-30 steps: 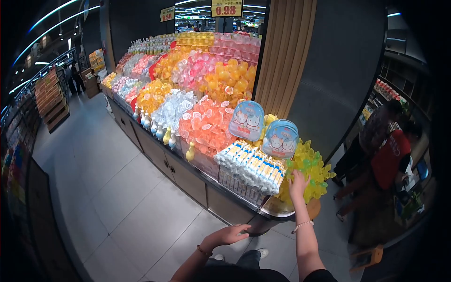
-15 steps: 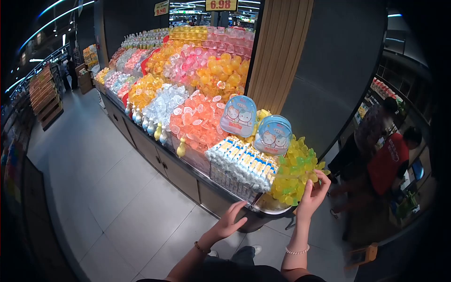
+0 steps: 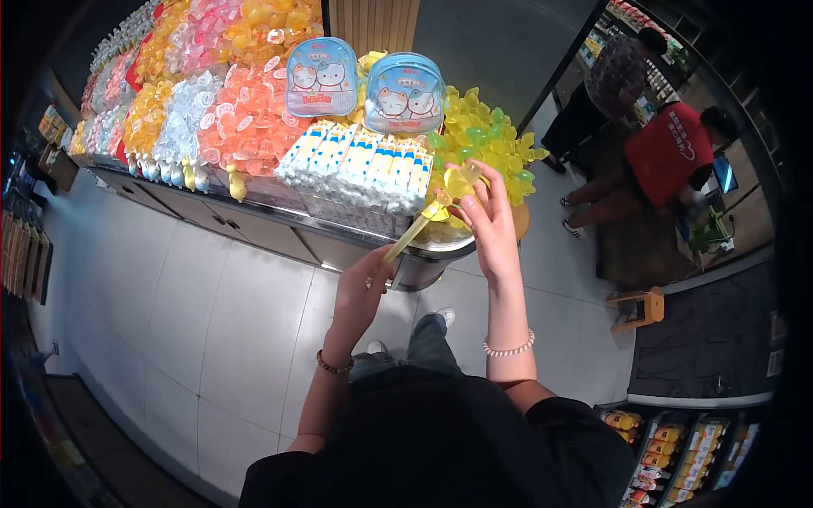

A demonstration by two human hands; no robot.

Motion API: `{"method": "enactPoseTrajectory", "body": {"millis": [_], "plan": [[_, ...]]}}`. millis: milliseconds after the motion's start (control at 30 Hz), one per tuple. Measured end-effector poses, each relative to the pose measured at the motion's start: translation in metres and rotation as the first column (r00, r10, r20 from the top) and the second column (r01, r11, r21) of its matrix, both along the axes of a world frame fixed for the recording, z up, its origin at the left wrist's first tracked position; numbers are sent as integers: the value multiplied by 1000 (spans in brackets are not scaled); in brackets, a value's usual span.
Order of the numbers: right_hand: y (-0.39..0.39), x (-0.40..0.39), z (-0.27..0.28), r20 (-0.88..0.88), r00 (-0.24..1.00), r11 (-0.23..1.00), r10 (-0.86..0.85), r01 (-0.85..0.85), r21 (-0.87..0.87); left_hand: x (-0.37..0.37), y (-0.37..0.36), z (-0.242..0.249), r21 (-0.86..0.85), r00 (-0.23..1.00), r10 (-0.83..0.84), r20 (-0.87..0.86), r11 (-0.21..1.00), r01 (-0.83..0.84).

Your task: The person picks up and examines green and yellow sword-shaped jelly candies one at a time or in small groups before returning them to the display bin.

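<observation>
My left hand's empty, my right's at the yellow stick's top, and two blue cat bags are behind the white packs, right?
Not empty: the head view shows your left hand gripping the lower end of the yellow stick. Your right hand is at its top, and two blue cat bags are behind the white packs.

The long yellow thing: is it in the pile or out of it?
Out: the left hand and the right hand hold the yellow thing between them, by its ends.
</observation>
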State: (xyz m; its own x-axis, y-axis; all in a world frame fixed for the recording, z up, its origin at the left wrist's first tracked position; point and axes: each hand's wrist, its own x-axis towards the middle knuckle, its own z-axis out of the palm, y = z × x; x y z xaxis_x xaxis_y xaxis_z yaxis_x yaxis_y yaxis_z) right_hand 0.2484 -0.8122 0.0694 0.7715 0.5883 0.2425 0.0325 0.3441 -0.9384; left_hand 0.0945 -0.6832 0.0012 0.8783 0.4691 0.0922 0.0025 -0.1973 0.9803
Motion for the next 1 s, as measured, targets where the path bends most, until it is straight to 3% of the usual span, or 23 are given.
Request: {"method": "enactPoseTrajectory", "body": {"millis": [133,167,267,300,400,467,600,700,800,1000], "plan": [[-2,9,-10,-49,999,998,-4,1,-57,3,0,-5,-39,998,-63,-32,997,61],[-3,12,-11,-11,996,994,-84,83,-72,4,1,-7,-49,995,-93,-46,995,90],[-7,27,-6,124,932,934,-341,351,-70,12,2,-19,404,975,67,211,903,-149],[-8,35,1,149,903,915,-403,400,46,10,7,-26,339,978,88,189,929,-149],[-5,58,15,430,673,781,-601,610,136,1,19,-35,145,984,133,122,978,-150],[3,64,16,551,591,743,-589,664,83,-5,20,-27,17,985,150,83,988,-152],[25,92,-16,726,460,701,-512,712,43,-10,18,-21,59,993,116,33,991,-117],[36,100,-54,804,514,641,-300,733,-229,-13,18,-24,51,993,95,73,994,-99],[39,122,-117,908,418,544,-29,769,-336,-18,20,-21,-32,993,97,65,995,-95],[49,128,-120,866,499,414,43,780,-470,-28,30,-31,-31,996,88,-33,996,-89]]}}
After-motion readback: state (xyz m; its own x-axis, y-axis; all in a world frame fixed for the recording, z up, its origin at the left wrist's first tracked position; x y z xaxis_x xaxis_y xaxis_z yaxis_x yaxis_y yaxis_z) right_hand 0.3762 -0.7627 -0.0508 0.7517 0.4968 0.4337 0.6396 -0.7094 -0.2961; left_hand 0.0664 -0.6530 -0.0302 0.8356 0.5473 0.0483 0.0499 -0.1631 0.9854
